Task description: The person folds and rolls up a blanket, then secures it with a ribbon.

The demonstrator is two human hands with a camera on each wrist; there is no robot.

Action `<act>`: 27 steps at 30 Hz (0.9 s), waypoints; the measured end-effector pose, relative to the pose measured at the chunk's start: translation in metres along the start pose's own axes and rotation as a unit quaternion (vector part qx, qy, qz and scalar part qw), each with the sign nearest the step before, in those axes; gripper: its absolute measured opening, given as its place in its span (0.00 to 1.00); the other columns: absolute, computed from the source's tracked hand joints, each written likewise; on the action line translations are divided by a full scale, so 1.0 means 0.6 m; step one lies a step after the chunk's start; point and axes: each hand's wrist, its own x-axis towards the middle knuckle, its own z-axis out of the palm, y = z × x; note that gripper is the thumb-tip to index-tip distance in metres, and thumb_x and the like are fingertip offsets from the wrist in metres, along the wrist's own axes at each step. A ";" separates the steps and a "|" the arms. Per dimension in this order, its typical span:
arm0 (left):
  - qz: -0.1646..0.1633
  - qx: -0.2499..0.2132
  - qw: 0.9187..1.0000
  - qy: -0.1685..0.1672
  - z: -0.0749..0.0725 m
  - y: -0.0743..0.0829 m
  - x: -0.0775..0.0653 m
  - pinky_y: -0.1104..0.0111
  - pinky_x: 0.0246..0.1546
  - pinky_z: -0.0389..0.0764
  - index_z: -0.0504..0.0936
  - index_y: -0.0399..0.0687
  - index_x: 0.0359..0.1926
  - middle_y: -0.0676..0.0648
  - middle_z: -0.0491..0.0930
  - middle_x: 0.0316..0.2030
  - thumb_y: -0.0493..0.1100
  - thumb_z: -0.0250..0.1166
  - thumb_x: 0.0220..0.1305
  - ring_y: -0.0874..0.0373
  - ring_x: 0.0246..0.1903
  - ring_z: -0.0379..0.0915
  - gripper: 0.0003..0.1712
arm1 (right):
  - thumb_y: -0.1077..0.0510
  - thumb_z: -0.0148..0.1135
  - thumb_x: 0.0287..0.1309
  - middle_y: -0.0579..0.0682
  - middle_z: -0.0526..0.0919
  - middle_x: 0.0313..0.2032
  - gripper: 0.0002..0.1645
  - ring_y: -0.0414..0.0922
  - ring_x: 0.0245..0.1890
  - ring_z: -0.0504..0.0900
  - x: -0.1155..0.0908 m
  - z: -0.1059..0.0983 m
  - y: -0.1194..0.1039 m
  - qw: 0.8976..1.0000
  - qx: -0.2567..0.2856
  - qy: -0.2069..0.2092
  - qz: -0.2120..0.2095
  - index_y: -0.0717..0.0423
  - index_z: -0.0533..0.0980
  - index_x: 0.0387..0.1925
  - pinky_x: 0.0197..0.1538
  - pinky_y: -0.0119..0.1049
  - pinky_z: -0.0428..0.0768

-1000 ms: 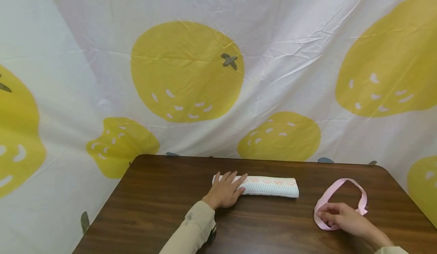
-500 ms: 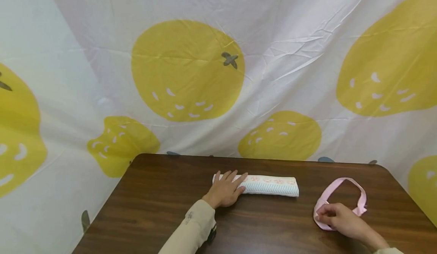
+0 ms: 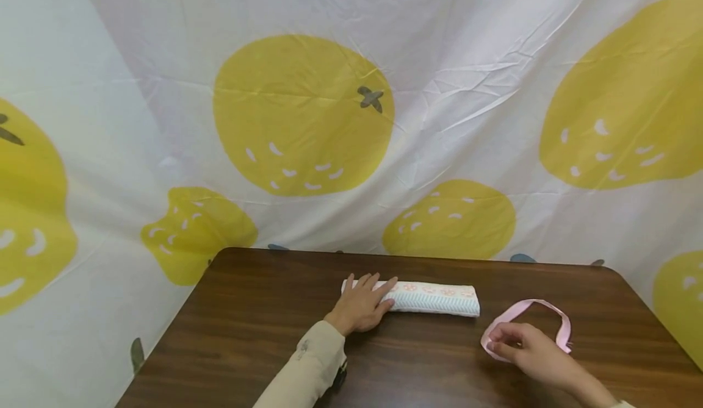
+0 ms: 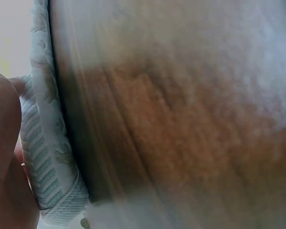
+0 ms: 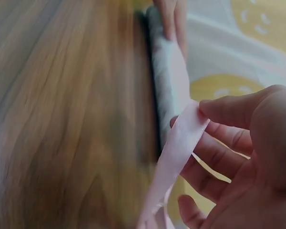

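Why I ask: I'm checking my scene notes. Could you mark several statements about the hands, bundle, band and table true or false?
1. The left hand rests on the bundle. True.
2. The right hand pinches the band. True.
3. The bundle is plain pink. False: it is white and patterned.
4. The band lies under the left hand. False: it is at the right hand.
5. The table is brown. True.

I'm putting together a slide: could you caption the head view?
The left hand rests on a patterned cloth while the right hand pinches a pink ribbon over a brown table.
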 end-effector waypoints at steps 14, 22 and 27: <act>0.080 -0.080 0.992 0.055 -0.054 0.036 -0.012 0.51 0.70 0.59 0.80 0.52 0.60 0.45 0.73 0.65 0.54 0.53 0.74 0.48 0.70 0.59 0.21 | 0.62 0.55 0.70 0.61 0.75 0.20 0.06 0.30 0.18 0.72 0.035 0.017 -0.088 0.980 0.170 -0.104 -0.026 0.56 0.78 0.39 0.19 0.29 0.74; 0.144 -0.329 0.933 0.030 -0.101 0.077 -0.043 0.74 0.54 0.74 0.85 0.47 0.49 0.53 0.85 0.47 0.50 0.50 0.78 0.69 0.50 0.77 0.19 | 0.58 0.52 0.73 0.41 0.71 0.20 0.11 0.33 0.16 0.75 0.061 0.020 -0.144 0.965 0.208 -0.159 0.007 0.57 0.79 0.45 0.24 0.36 0.80; 0.185 -0.460 0.867 -0.044 -0.126 0.095 -0.072 0.72 0.59 0.72 0.83 0.40 0.52 0.45 0.84 0.51 0.48 0.44 0.80 0.68 0.54 0.75 0.24 | 0.62 0.51 0.72 0.38 0.78 0.26 0.11 0.28 0.24 0.72 0.075 0.025 -0.168 0.968 0.191 -0.154 -0.058 0.55 0.81 0.43 0.29 0.31 0.79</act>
